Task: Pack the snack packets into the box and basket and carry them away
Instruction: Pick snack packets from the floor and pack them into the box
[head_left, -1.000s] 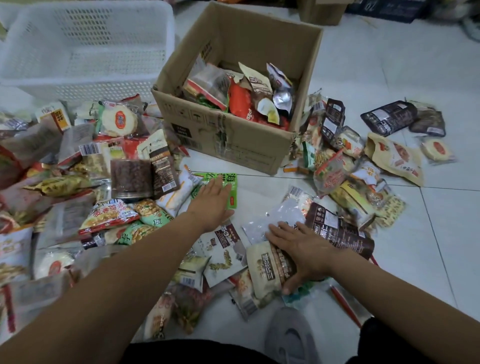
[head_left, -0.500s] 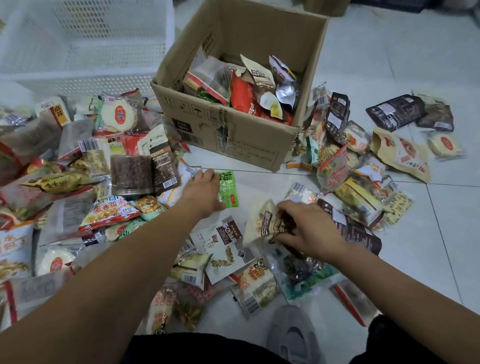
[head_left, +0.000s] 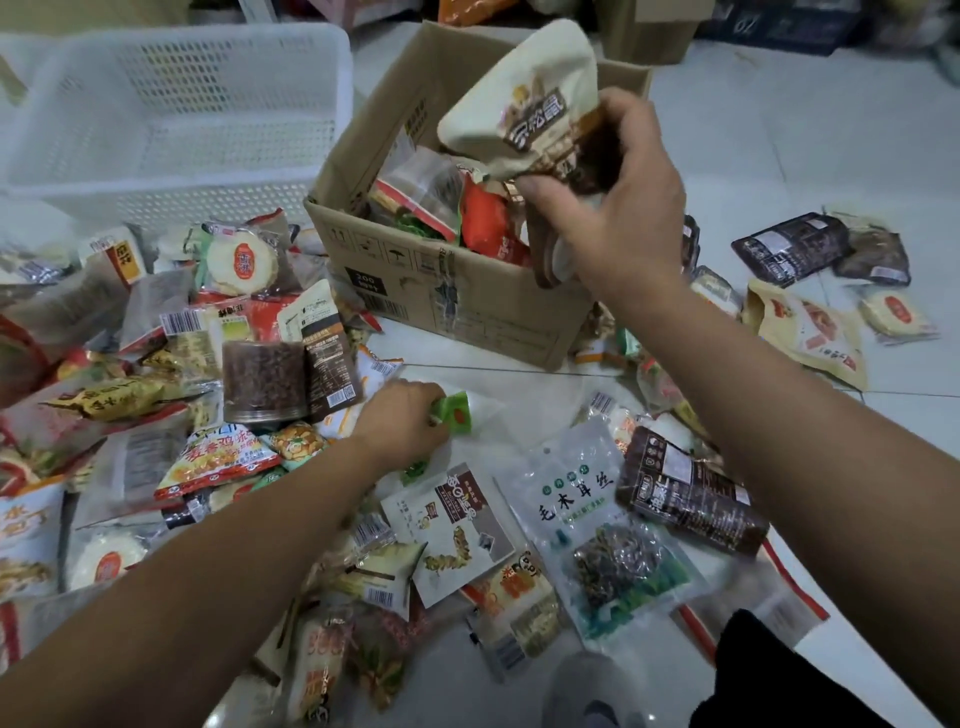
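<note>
A cream snack packet (head_left: 524, 104) is being gripped by the right hand (head_left: 613, 208), fingers and thumb curled round its lower end, and is being held in the air over the open cardboard box (head_left: 467, 306) at 12 o'clock. Inside the box, several packets are lying piled, red and orange ones among them. At the centre, a small green packet (head_left: 454, 413) on the floor is being pinched by the left hand (head_left: 400, 421). The two hands are being kept well apart. A white plastic basket (head_left: 171, 114) is standing at 10 o'clock, just beside the box. A heap of snack packets (head_left: 156, 364) is lying at 9 o'clock, in front of the basket. At 5 o'clock, a clear packet with green print (head_left: 587, 519) is lying beside a dark brown packet (head_left: 685, 493). More packets (head_left: 805, 332) are lying scattered on the tiles at 3 o'clock.
</note>
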